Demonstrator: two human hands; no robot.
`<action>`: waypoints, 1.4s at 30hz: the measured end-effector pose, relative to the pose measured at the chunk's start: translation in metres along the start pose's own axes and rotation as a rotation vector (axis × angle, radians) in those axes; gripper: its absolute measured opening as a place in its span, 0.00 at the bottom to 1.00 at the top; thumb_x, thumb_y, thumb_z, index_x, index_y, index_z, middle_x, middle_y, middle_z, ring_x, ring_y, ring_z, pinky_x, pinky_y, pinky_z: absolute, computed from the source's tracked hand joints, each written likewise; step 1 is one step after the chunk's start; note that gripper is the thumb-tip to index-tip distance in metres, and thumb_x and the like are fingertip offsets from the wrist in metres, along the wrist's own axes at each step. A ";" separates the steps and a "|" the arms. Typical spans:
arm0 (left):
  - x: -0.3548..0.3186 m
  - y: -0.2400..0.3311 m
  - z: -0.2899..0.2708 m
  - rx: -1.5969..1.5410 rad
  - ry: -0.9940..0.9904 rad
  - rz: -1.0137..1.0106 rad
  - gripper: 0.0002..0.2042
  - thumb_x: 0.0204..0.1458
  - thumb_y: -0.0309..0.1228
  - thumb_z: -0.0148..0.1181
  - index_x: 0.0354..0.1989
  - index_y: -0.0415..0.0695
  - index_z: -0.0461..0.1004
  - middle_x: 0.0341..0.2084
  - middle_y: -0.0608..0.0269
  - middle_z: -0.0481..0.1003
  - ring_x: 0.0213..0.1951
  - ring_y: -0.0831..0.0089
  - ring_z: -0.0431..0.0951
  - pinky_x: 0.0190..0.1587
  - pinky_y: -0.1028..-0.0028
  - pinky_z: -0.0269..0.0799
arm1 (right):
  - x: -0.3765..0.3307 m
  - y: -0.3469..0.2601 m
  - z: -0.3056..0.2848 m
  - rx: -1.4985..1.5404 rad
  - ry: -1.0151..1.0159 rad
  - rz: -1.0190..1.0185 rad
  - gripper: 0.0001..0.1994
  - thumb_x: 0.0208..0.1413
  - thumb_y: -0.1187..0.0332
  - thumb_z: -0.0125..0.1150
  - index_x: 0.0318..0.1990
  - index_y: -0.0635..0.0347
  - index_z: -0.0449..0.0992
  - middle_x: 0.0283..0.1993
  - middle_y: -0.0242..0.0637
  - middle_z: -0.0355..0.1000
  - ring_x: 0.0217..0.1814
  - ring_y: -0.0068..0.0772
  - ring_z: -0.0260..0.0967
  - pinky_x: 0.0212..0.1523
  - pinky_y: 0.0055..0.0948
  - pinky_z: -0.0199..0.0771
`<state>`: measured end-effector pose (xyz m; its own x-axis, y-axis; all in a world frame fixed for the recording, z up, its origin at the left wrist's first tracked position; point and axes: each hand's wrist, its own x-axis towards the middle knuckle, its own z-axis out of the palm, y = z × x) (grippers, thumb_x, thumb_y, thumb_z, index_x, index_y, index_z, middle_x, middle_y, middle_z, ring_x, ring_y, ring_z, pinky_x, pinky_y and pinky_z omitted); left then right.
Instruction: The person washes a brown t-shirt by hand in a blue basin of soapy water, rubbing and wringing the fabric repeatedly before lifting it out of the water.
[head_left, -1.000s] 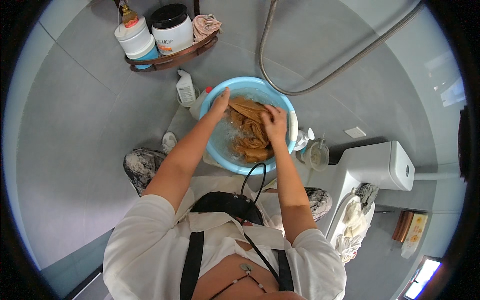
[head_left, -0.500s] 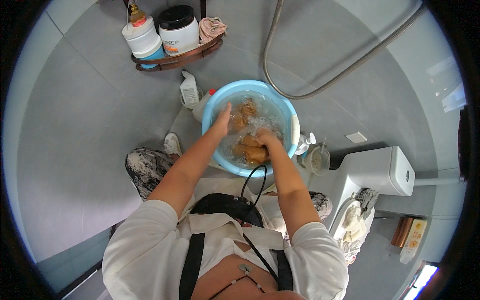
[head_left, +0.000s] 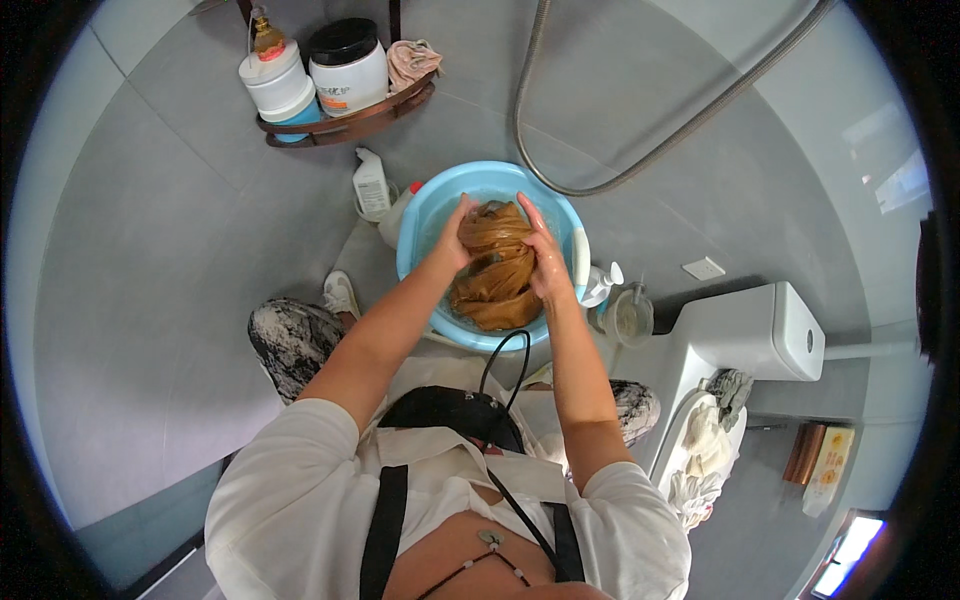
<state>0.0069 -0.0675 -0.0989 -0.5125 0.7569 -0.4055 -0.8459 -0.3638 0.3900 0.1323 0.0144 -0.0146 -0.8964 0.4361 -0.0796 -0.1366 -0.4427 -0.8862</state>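
Brown wet cloth bunched, glossy, over blue basin; left hand, right hand both clasping it.

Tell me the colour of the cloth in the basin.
Brown, a wet tan-orange shade. The cloth shows in the head view, gripped between both hands over the light blue basin.

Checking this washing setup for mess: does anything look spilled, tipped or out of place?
Nothing stands out. Both hands, left hand and right hand, grip the brown cloth over the upright blue basin; no spill is visible on the floor.
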 end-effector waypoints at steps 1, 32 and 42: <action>-0.006 0.001 0.007 -0.025 -0.011 -0.011 0.27 0.50 0.52 0.47 0.53 0.47 0.59 0.49 0.57 0.62 0.51 0.60 0.63 0.51 0.58 0.60 | 0.000 0.001 0.000 -0.050 -0.001 0.020 0.25 0.44 0.75 0.49 0.55 0.56 0.61 0.55 0.40 0.59 0.55 0.33 0.57 0.55 0.27 0.55; 0.002 0.011 -0.029 -0.056 0.411 0.124 0.29 0.52 0.42 0.47 0.60 0.48 0.47 0.61 0.59 0.45 0.61 0.64 0.47 0.59 0.56 0.47 | 0.034 0.087 -0.065 -1.337 0.266 0.121 0.35 0.45 0.51 0.57 0.59 0.56 0.54 0.53 0.52 0.61 0.55 0.50 0.58 0.54 0.36 0.59; 0.019 -0.003 -0.035 0.024 0.391 0.109 0.28 0.51 0.43 0.50 0.59 0.49 0.51 0.59 0.60 0.49 0.60 0.64 0.48 0.59 0.56 0.43 | 0.049 0.110 -0.086 -1.405 0.239 0.480 0.26 0.43 0.54 0.58 0.41 0.72 0.69 0.41 0.58 0.68 0.47 0.52 0.65 0.46 0.39 0.64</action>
<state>-0.0054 -0.0706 -0.1369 -0.6207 0.4495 -0.6424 -0.7820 -0.4142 0.4658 0.1101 0.0544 -0.1553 -0.6302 0.6470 -0.4292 0.7706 0.4535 -0.4478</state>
